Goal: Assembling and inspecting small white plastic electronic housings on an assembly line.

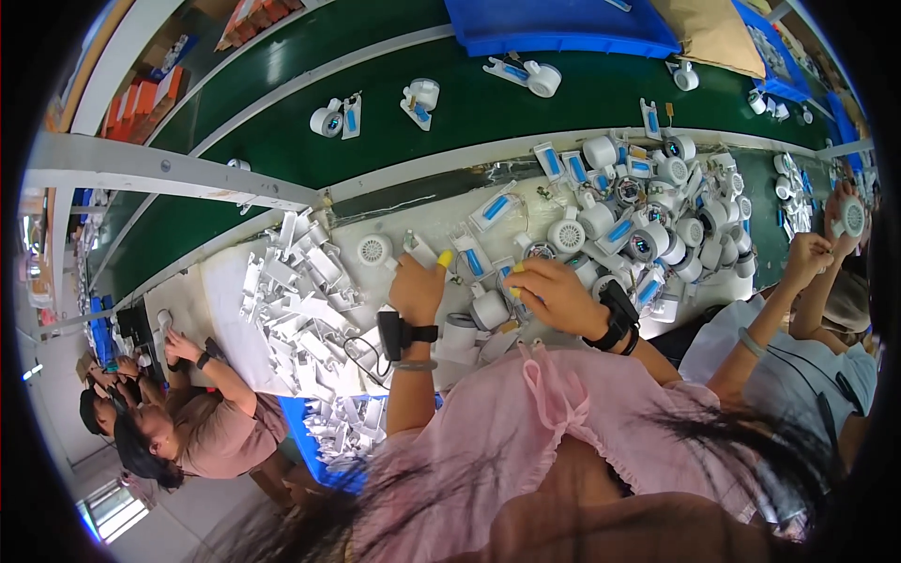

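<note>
My left hand [418,289] has its fingers closed around a narrow white plastic housing [419,249], partly hidden by them; its thumb wears a yellow finger cover. To its right, my right hand [561,293] is pinched, yellow covers on its fingertips; whatever sits between them is too small to make out. Between the hands lies an opened white housing with a blue cell [472,262]. A white round fan head [374,250] rests left of my left hand. Beside my right hand spreads a heap of white fan units [649,242], some with blue cells and wires showing.
Loose white plastic covers [305,281] are piled on the left, above a blue bin [298,427] holding more. Beyond the table runs a green conveyor [272,155] carrying several units and a blue tray [563,44]. A metal beam [178,174] crosses the left. People work on both sides.
</note>
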`<state>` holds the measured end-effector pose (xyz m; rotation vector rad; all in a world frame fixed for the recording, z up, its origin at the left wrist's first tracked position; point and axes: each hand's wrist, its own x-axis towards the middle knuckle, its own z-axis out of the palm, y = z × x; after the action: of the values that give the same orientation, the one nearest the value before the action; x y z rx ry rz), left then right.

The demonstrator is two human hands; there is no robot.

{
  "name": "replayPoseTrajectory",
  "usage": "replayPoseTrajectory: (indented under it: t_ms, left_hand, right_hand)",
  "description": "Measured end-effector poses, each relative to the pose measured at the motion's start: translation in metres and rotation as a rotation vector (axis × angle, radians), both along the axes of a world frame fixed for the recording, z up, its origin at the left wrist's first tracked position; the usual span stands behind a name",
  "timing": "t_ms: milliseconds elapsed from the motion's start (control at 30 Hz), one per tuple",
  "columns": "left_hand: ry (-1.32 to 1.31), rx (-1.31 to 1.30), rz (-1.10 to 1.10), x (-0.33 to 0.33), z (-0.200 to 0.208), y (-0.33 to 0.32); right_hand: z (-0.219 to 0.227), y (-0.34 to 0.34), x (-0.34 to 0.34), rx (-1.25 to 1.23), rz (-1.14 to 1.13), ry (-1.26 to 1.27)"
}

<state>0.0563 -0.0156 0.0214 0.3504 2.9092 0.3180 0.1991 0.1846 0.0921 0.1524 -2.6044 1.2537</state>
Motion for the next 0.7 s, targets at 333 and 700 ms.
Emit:
replayPoseTrajectory:
  t_ms: [333, 700]
  left_hand:
    - [-0.587, 0.925, 0.19, -0.021, -0.004, -0.042]
    - [-1.08, 1.245, -0.063, 0.011, 0.141, -0.018]
  right_hand:
    - [0.001, -0.001, 0.009, 0.0, 0.069, -0.127]
    - [0.037, -0.007, -0.041, -0.08, -0.006, 0.096]
